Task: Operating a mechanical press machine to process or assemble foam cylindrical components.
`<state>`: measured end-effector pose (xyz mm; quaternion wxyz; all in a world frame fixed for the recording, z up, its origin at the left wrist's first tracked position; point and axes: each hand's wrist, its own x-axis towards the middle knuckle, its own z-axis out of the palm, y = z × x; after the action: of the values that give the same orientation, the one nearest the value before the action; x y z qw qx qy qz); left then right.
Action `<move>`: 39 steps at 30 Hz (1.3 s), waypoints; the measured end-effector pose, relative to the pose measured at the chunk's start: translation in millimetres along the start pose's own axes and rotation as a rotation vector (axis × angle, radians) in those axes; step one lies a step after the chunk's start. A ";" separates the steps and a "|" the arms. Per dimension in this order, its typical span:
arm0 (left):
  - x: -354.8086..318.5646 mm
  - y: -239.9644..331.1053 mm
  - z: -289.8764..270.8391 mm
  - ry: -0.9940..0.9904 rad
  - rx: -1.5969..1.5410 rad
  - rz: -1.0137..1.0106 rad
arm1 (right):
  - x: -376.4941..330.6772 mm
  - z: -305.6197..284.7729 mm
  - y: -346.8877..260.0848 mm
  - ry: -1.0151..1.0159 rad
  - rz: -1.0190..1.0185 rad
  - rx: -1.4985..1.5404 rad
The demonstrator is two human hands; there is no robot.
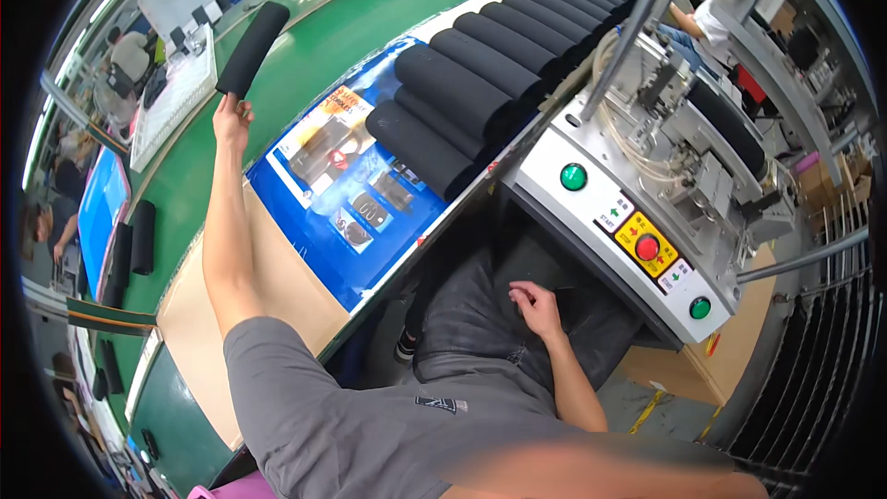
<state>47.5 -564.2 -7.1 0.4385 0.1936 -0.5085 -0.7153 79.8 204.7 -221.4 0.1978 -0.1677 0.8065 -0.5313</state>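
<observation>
My left arm stretches out over the green belt side, and my left hand is closed on the lower end of a black tube, which looks like a foam sleeve. The tube tilts up and away to the right. My right hand rests near my lap, fingers loosely bent, with nothing visible in it. Several similar black tubes lie side by side in a row across the bench, the nearest on a blue printed sheet.
Right of the tubes stands a machine with a white control panel, green buttons and a red button. Tan board covers the near bench. Beyond the green surface, a blue tray and more black tubes are visible. Co-workers sit farther off.
</observation>
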 end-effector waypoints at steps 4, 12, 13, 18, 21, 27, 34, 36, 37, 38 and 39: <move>-61.3 66.3 81.1 -0.550 0.031 0.068 | -9.8 -27.4 -82.1 0.147 -0.305 0.005; -301.6 177.9 335.9 -1.387 0.760 -0.106 | -76.5 -86.7 -265.8 0.648 -0.826 -0.334; -337.1 174.2 357.5 -1.582 0.913 -0.123 | -83.7 -92.2 -269.9 0.654 -0.751 -0.445; -430.6 151.1 449.4 -2.127 0.982 0.033 | -102.5 -104.5 -221.2 0.536 -0.463 0.090; -440.0 114.3 506.7 -2.159 0.737 0.337 | -113.8 -111.4 -169.5 0.530 -0.425 0.393; -438.9 4.8 665.4 -1.657 0.646 1.063 | -135.8 -122.5 -113.3 0.482 -0.419 0.931; -428.6 -57.8 742.9 -1.837 0.841 1.048 | -154.6 -133.0 -93.3 0.464 -0.454 1.088; -433.9 -52.0 732.2 -1.675 0.735 1.216 | -152.2 -134.7 -89.2 0.436 -0.491 1.123; -436.9 -44.7 721.1 -1.591 0.691 1.293 | -149.9 -134.8 -87.3 0.420 -0.506 1.147; -439.0 -33.5 707.3 -1.521 0.717 1.338 | -146.9 -135.1 -85.5 0.407 -0.521 1.174; -441.2 -20.2 690.8 -1.384 0.612 1.499 | -144.7 -136.3 -83.8 0.414 -0.536 1.168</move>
<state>-222.1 186.7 181.9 0.3151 -0.5156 -0.7946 -0.0588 142.3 350.2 -74.9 -0.0412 -0.1223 0.3387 -0.9320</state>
